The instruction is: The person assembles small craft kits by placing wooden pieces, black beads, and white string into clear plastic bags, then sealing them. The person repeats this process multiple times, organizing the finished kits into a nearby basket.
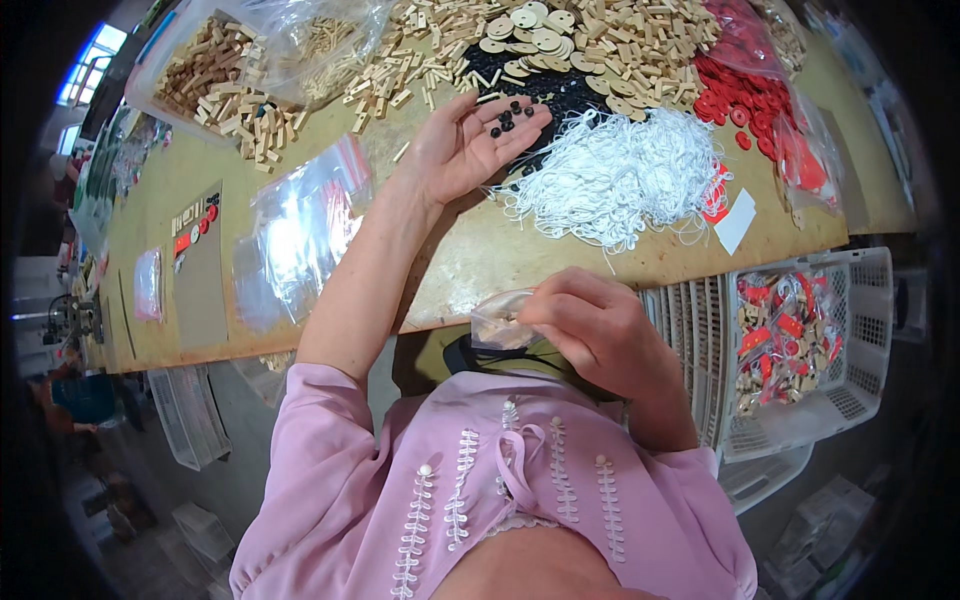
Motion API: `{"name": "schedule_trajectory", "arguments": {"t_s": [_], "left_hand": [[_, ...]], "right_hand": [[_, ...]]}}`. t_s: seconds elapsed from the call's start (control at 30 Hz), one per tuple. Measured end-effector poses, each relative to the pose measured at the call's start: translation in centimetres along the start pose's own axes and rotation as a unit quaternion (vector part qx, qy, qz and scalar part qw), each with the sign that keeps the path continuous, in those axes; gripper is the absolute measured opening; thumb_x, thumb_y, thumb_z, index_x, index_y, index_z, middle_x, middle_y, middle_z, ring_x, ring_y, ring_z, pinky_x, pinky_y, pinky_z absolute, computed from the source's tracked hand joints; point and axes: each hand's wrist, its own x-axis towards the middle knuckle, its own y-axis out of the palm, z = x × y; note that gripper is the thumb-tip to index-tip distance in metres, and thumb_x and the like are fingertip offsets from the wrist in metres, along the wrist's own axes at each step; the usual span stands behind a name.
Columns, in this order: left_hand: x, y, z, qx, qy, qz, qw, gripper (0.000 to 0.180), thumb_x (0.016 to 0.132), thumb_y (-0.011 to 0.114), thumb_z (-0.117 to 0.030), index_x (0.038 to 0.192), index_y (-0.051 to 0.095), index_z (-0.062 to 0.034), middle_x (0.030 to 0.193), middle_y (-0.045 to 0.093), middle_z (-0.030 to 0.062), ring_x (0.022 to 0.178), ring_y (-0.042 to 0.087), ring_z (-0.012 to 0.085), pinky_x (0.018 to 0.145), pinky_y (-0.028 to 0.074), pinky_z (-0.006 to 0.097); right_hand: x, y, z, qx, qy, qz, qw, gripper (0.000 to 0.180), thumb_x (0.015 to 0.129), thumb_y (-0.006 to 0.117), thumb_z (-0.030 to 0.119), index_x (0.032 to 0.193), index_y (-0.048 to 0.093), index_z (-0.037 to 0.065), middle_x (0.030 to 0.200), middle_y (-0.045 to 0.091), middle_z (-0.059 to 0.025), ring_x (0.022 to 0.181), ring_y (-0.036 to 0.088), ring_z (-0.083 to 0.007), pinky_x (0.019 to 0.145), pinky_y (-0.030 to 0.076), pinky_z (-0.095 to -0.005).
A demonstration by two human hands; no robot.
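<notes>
Palm up over the table, my left hand (478, 152) has its fingers stretched out flat. Several small black beads (506, 122) lie loose on its fingers. At the table's near edge, my right hand (598, 320) pinches the rim of a small clear plastic bag (500, 322). Light wooden-looking pieces show inside that bag, too blurred to tell apart. Just past my left hand spreads a pile of black beads (566, 98), and right of it lies a heap of white cords (625, 180).
Wooden blocks (640, 40), wooden discs (545, 40) and red discs (740, 100) are heaped at the back. Clear bags (300, 225) and a sample strip (197, 270) lie left. A white crate (865, 340) with filled bags stands right, below the table top (450, 285).
</notes>
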Motion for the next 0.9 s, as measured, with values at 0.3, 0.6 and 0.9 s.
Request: {"name": "schedule_trajectory", "arguments": {"t_s": [0.3, 0.6, 0.9], "left_hand": [[-0.7, 1.3, 0.4, 0.049, 0.013, -0.01, 0.999, 0.057, 0.113, 0.025, -0.027, 0.145, 0.037, 0.0195, 0.15, 0.042, 0.0379, 0.142, 0.044, 0.0455, 0.117, 0.046, 0.048], [-0.7, 2.2, 0.8, 0.036, 0.027, -0.075, 0.996, 0.046, 0.105, 0.034, -0.005, 0.144, 0.037, 0.0198, 0.148, 0.043, 0.0372, 0.14, 0.048, 0.0438, 0.116, 0.048, 0.047], [-0.7, 1.1, 0.6, 0.025, 0.013, -0.015, 1.0, 0.055, 0.09, 0.034, 0.012, 0.145, 0.037, 0.0193, 0.151, 0.039, 0.0375, 0.144, 0.043, 0.0437, 0.119, 0.045, 0.047]], "right_hand": [[0.8, 0.7, 0.2, 0.004, 0.007, 0.008, 1.0, 0.016, 0.081, 0.072, -0.006, 0.093, 0.07, 0.004, 0.09, 0.067, -0.0112, 0.08, 0.068, -0.0284, 0.071, 0.055, -0.0359], [0.8, 0.7, 0.5, -0.002, 0.014, 0.021, 1.0, 0.016, 0.081, 0.073, 0.0, 0.095, 0.067, 0.004, 0.093, 0.066, -0.0102, 0.087, 0.067, -0.0311, 0.075, 0.055, -0.0403], [0.7, 1.0, 0.4, -0.003, 0.013, 0.023, 1.0, 0.015, 0.081, 0.073, 0.001, 0.095, 0.067, 0.004, 0.093, 0.065, -0.0097, 0.087, 0.067, -0.0304, 0.076, 0.055, -0.0404]]}}
